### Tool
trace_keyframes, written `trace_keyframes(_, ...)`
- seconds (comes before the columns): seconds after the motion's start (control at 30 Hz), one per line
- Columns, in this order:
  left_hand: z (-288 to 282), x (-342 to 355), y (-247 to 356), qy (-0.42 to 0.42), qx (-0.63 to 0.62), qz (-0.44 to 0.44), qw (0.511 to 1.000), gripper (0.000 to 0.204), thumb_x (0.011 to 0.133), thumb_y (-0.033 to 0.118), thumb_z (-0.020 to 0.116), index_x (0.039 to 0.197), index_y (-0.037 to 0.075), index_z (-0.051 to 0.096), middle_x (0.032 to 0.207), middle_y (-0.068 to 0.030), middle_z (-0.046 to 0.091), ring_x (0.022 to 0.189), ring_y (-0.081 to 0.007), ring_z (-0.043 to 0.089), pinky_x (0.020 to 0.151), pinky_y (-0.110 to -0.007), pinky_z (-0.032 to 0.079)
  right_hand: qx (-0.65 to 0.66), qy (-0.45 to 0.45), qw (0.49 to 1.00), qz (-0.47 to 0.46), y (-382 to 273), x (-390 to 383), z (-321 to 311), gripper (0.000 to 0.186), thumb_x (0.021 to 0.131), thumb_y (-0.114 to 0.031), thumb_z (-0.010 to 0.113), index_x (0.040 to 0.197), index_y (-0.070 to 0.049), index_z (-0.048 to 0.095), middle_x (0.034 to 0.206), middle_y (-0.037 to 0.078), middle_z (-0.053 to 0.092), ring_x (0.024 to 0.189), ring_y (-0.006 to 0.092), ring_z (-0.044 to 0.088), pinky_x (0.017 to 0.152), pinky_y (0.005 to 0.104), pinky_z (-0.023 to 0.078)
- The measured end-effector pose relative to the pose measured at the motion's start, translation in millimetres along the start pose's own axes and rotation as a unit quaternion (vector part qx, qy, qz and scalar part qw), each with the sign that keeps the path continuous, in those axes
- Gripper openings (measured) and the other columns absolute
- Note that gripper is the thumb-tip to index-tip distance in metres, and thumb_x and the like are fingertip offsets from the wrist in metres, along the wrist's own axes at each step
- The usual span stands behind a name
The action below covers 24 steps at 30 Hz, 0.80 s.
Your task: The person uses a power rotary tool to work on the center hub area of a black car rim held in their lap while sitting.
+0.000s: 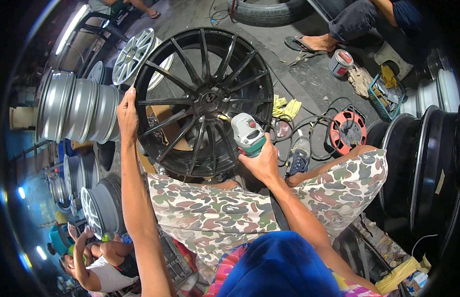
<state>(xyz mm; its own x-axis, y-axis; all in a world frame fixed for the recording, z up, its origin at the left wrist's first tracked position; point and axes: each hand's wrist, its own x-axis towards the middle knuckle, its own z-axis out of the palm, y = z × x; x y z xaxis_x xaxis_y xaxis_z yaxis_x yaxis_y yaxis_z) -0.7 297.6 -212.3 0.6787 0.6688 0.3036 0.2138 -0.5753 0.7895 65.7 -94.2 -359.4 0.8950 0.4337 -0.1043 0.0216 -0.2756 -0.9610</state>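
Rightward, yellow cloth [388,76] in teal basket [381,110]; hands [127,117] [262,159] clasped, left on black wheel [211,100], right around power tool [248,136]

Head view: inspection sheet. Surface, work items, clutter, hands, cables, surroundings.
Surface: dark grey, scuffed floor
Work items: round black multi-spoke wheel; grey-and-green handheld power tool at its spokes, contact unclear
Clutter: crumpled yellow fabric, round metal can
Hands: left hand grips wheel's left edge; right hand grips tool
Cables: loose black cable beside round red-orange reel
Surroundings: stacked silver metal wheels at left; co-worker's sandalled foot
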Motion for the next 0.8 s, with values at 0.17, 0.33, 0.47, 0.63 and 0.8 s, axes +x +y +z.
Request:
trace_keyframes(0.17, 1.4, -2.8, 3.7, 0.002, 0.011, -0.005, 1.0, 0.052, 0.115, 0.037, 0.057, 0.144, -0.005, 0.066, 0.138, -0.0099, 0.071, 0.126, -0.0153, 0.061, 0.114, -0.029, 0.042, 0.004, 0.0, 1.0, 0.006, -3.6, -1.5, 0.4, 0.067, 0.068, -0.02, 0.092, 0.115, 0.004, 0.052, 0.1, 0.028, 0.074, 0.096, 0.0465, 0.074, 0.086, 0.0499, 0.058)
trace_keyframes(0.33, 2.5, -4.3, 9.1, 0.006, 0.019, -0.007, 1.0, 0.052, 0.114, 0.038, 0.057, 0.144, -0.004, 0.066, 0.137, -0.0093, 0.072, 0.126, -0.0154, 0.062, 0.114, -0.029, 0.042, 0.022, -0.001, 1.0, -0.001, -7.9, 3.8, 1.1, 0.064, 0.068, -0.019, 0.091, 0.114, 0.003, 0.053, 0.1, 0.028, 0.074, 0.096, 0.046, 0.074, 0.085, 0.0492, 0.058)
trace_keyframes(0.47, 5.7, -4.9, 13.9, 0.005, 0.025, -0.004, 1.0, 0.051, 0.115, 0.037, 0.056, 0.143, -0.004, 0.066, 0.137, -0.0095, 0.072, 0.126, -0.0147, 0.062, 0.113, -0.028, 0.042, 0.014, 0.0, 1.0, 0.004, -6.1, 8.1, -0.5, 0.067, 0.068, -0.021, 0.091, 0.119, 0.005, 0.055, 0.103, 0.027, 0.076, 0.097, 0.044, 0.076, 0.087, 0.048, 0.059)
trace_keyframes(0.63, 3.4, -4.0, 10.3, 0.007, 0.016, -0.007, 1.0, 0.05, 0.115, 0.035, 0.056, 0.143, -0.005, 0.066, 0.137, -0.0092, 0.072, 0.125, -0.0137, 0.061, 0.113, -0.028, 0.043, -0.01, 0.008, 1.0, 0.012, -2.1, 5.0, 0.6, 0.075, 0.067, -0.022, 0.091, 0.125, 0.007, 0.055, 0.104, 0.026, 0.077, 0.098, 0.0422, 0.077, 0.088, 0.0473, 0.06)
trace_keyframes(0.8, 5.4, -5.6, 13.4, 0.004, 0.007, -0.008, 1.0, 0.049, 0.115, 0.033, 0.056, 0.144, -0.006, 0.065, 0.136, -0.0086, 0.072, 0.125, -0.013, 0.061, 0.112, -0.028, 0.044, 0.01, 0.002, 1.0, 0.024, -5.6, 2.6, 0.0, 0.071, 0.067, -0.023, 0.09, 0.122, 0.006, 0.056, 0.103, 0.026, 0.077, 0.097, 0.043, 0.077, 0.087, 0.0477, 0.06)
